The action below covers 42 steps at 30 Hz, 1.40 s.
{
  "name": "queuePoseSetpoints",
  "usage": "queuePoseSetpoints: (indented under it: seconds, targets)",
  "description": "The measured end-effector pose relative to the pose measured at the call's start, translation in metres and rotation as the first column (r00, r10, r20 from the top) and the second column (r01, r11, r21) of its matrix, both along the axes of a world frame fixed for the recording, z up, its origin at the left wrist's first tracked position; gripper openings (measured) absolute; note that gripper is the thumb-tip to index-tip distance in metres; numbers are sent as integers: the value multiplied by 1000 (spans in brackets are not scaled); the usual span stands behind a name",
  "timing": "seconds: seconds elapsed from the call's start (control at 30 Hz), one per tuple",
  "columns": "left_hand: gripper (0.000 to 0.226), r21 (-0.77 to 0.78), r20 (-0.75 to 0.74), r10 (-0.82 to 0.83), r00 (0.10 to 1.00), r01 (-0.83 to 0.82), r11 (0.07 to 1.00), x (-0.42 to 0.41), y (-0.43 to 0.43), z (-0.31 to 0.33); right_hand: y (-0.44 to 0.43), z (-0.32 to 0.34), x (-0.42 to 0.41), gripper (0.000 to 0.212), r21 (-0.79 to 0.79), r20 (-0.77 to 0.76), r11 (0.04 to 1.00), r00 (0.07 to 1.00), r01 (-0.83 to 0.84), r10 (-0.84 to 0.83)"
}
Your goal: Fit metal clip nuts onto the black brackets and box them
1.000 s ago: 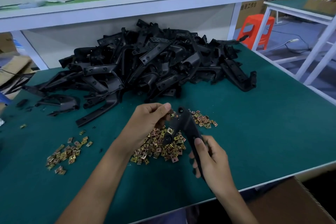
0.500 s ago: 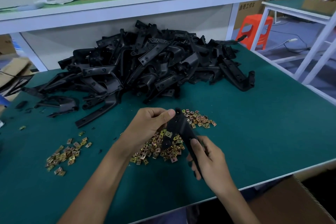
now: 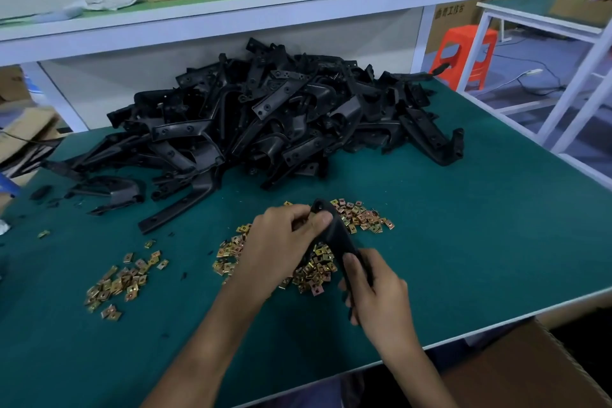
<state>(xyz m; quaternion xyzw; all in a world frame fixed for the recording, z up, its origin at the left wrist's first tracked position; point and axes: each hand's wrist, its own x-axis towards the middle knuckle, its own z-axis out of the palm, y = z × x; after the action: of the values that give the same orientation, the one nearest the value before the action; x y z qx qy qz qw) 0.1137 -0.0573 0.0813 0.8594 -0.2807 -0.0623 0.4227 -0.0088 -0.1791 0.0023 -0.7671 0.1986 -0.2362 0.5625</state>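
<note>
My right hand [image 3: 377, 295] grips the lower end of a black bracket [image 3: 341, 235] that slants up to the left over the green table. My left hand [image 3: 281, 242] pinches the bracket's upper end with thumb and fingers; whether a clip nut sits under them is hidden. Under both hands lies a heap of brass-coloured clip nuts [image 3: 314, 272]. A smaller scatter of clip nuts [image 3: 122, 281] lies to the left. A big pile of black brackets [image 3: 265, 119] fills the back of the table.
A cardboard box [image 3: 516, 371] stands below the table's front right edge. A white shelf [image 3: 231, 13] with a carton and a water bottle runs behind the pile. An orange stool [image 3: 463, 53] and a white frame stand to the right.
My left hand has closed further over the bracket's upper end. The bracket and both hands have shifted slightly away from me over the clip nuts.
</note>
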Motion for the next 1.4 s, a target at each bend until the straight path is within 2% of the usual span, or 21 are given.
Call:
queuePoseSetpoints:
  seconds: [0.13, 0.2, 0.27, 0.33, 0.37, 0.43, 0.5, 0.57, 0.6, 0.63, 0.67, 0.7, 0.73, 0.8, 0.83, 0.9, 1.0, 1.1, 1.17, 1.27, 1.4]
  targets:
    - [31, 262, 327, 23, 945, -114, 958, -4, -3, 12, 9, 2, 2, 14, 12, -4, 1000, 1000, 11, -11]
    - [32, 222, 401, 15, 916, -113, 969, -1, 4, 10, 19, 7, -6, 4, 74, -30, 997, 999, -37, 39]
    - [40, 163, 383, -19, 924, -47, 985, 4, 9, 1, 22, 10, -24, 10, 176, -74, 981, 993, -77, 91]
    - [46, 165, 290, -84, 953, 37, 986, 10, -3, -14, 20, 13, -51, 21, 308, -115, 949, 987, -71, 111]
    - [47, 159, 231, -137, 963, 102, 982, 12, -12, -25, 18, 15, -67, 23, 406, -110, 911, 987, -63, 117]
    - [58, 110, 96, -224, 970, 214, 971, 10, -27, -48, 15, 18, -102, 20, 599, -6, 798, 997, -63, 83]
    - [70, 0, -25, -270, 963, 270, 963, 13, -30, -69, 6, 25, -133, 23, 739, 112, 672, 992, -46, -56]
    - [68, -115, -153, -311, 938, 295, 948, 19, -35, -82, -15, 33, -157, 31, 851, 112, 519, 937, 81, -330]
    - [61, -142, -190, -333, 924, 310, 940, 23, -37, -88, -28, 37, -168, 37, 895, 81, 419, 867, 154, -491]
    - [50, -128, -145, -367, 919, 350, 928, 25, -33, -90, -43, 40, -178, 44, 920, 54, 332, 773, 207, -633]
    - [39, -108, -117, -372, 921, 360, 927, 25, -28, -89, -56, 44, -187, 48, 928, 34, 280, 693, 245, -720]
    - [33, -105, -117, -392, 912, 381, 918, 18, -26, -81, -67, 46, -194, 47, 922, 27, 276, 666, 273, -746]
    - [32, -104, -125, -412, 902, 401, 910, 7, -26, -66, -75, 47, -196, 45, 909, 25, 301, 682, 289, -731]
    - [36, -63, -83, -304, 949, 299, 952, -18, -20, -27, -83, 43, -189, 41, 867, 10, 380, 751, 323, -661]
    - [40, -43, -46, -268, 962, 266, 963, -30, -15, -10, -85, 41, -180, 41, 835, 3, 430, 779, 342, -627]
    - [36, -72, -77, -273, 959, 267, 961, -45, -4, 4, -88, 40, -148, 39, 763, 17, 549, 838, 342, -545]
    - [29, -84, -169, -233, 958, 222, 972, -47, 9, 4, -96, 45, -84, 16, 580, 24, 773, 943, 257, -331]
    - [26, -106, -211, -196, 958, 177, 978, -42, 30, 2, -112, 58, -5, 9, 377, -30, 917, 991, 134, -133]
    - [29, -117, -258, -154, 954, 128, 985, -39, 42, -1, -121, 64, 50, 10, 306, -112, 950, 993, 69, -36]
    - [35, -139, -325, -89, 942, 46, 989, -37, 55, -5, -120, 67, 131, 17, 324, -214, 946, 974, -1, 74]
    - [35, -115, -338, -58, 939, 20, 993, -33, 63, -12, -113, 62, 214, 43, 480, -257, 868, 967, 126, 2]
